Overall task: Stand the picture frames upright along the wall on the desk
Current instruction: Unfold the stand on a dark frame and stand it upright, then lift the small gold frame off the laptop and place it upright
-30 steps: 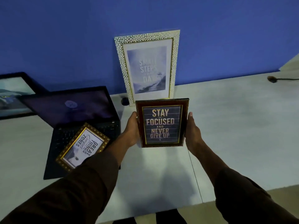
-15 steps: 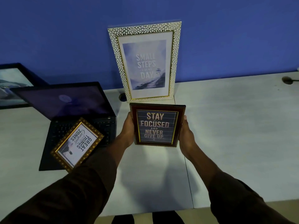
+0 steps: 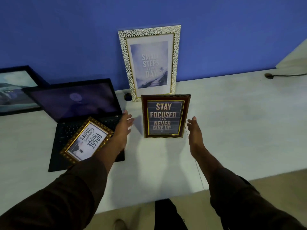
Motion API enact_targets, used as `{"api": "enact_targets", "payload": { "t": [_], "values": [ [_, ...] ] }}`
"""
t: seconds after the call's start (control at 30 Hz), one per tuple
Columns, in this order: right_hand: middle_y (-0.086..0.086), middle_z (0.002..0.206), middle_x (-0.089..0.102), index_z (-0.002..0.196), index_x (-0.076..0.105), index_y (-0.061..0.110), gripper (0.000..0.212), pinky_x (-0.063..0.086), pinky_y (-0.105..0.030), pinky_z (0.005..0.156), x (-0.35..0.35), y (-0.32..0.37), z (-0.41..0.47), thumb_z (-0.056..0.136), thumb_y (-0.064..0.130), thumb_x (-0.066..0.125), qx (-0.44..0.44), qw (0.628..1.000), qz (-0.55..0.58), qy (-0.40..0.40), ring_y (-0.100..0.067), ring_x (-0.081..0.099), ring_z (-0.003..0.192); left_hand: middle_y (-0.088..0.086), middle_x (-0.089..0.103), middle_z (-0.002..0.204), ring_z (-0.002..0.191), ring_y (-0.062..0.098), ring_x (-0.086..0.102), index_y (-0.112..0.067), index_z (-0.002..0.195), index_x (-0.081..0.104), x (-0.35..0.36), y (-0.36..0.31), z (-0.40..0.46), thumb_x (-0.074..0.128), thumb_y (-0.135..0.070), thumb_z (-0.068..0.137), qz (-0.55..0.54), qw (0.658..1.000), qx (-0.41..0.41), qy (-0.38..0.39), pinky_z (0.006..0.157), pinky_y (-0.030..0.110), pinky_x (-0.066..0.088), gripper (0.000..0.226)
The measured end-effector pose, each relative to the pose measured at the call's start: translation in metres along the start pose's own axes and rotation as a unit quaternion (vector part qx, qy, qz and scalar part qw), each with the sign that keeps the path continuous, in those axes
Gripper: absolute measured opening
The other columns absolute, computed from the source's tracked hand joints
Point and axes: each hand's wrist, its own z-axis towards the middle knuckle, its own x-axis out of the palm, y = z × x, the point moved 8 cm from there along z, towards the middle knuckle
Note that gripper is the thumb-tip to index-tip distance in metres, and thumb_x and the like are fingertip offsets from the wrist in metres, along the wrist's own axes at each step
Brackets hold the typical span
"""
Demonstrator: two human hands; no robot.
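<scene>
in front of the white pebbled frame [image 3: 149, 63] | dark red frame [image 3: 165, 116] stands upright on desk [image 3: 240, 123] | left hand [image 3: 123, 126], right hand [image 3: 195, 130] spread, empty, either side | risk: nudge topples it; gold frame [image 3: 87, 141] flat on laptop [image 3: 79, 113]

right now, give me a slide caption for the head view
Both hands, left hand and right hand, open beside the upright red frame standing before the white frame.
</scene>
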Motion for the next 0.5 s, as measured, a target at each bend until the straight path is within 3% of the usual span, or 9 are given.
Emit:
{"api": "enact_targets", "payload": {
  "t": [0.1, 0.23, 0.3, 0.4, 0.5],
  "values": [
    [-0.005, 0.15, 0.05, 0.143, 0.051, 0.02, 0.073, 0.034, -0.046, 0.113, 0.002, -0.014, -0.038, 0.095, 0.071, 0.028, -0.01, 0.999, -0.013, -0.046, -0.026, 0.046, 0.138, 0.008, 0.049, 0.154, 0.144, 0.023, 0.041, -0.014, 0.147, 0.048, -0.045, 0.008, -0.027, 0.034, -0.059, 0.1, -0.006, 1.0, 0.01, 0.009, 0.122, 0.042, 0.023, 0.066],
    [0.002, 0.127, 0.063, 0.126, 0.06, 0.026, 0.057, 0.041, -0.037, 0.097, 0.04, -0.021, -0.097, 0.1, 0.064, 0.027, -0.065, 0.997, -0.029, -0.04, -0.02, 0.057, 0.12, 0.008, 0.056, 0.145, 0.134, 0.019, 0.049, -0.011, 0.141, 0.053, -0.121, 0.019, -0.063, 0.034, -0.057, 0.102, -0.029, 0.999, 0.022, 0.003, 0.117, 0.036, 0.029, 0.063],
    [0.001, 0.132, 0.063, 0.136, 0.056, 0.029, 0.059, 0.041, -0.037, 0.101, 0.071, -0.025, -0.124, 0.097, 0.066, 0.031, -0.08, 0.996, -0.028, -0.023, -0.022, 0.057, 0.124, 0.007, 0.06, 0.139, 0.124, 0.018, 0.053, -0.014, 0.135, 0.058, -0.173, 0.025, -0.084, 0.035, -0.058, 0.101, -0.036, 0.999, 0.025, -0.02, 0.111, 0.035, 0.033, 0.06],
    [-0.003, 0.15, 0.05, 0.149, 0.041, 0.029, 0.073, 0.035, -0.049, 0.116, 0.11, -0.031, -0.149, 0.091, 0.073, 0.034, -0.071, 0.997, -0.041, 0.009, -0.028, 0.048, 0.136, 0.006, 0.063, 0.132, 0.13, 0.023, 0.054, -0.018, 0.123, 0.063, -0.227, 0.033, -0.107, 0.037, -0.063, 0.098, -0.037, 0.999, 0.019, -0.034, 0.104, 0.038, 0.034, 0.058],
    [-0.004, 0.154, 0.045, 0.152, 0.037, 0.024, 0.068, 0.034, -0.046, 0.114, 0.162, -0.033, -0.176, 0.097, 0.065, 0.037, -0.056, 0.996, -0.042, 0.056, -0.027, 0.047, 0.135, 0.005, 0.065, 0.129, 0.133, 0.024, 0.052, -0.017, 0.122, 0.062, -0.281, 0.035, -0.122, 0.035, -0.062, 0.099, -0.045, 0.998, 0.024, -0.047, 0.109, 0.04, 0.031, 0.057]
  ]
}}
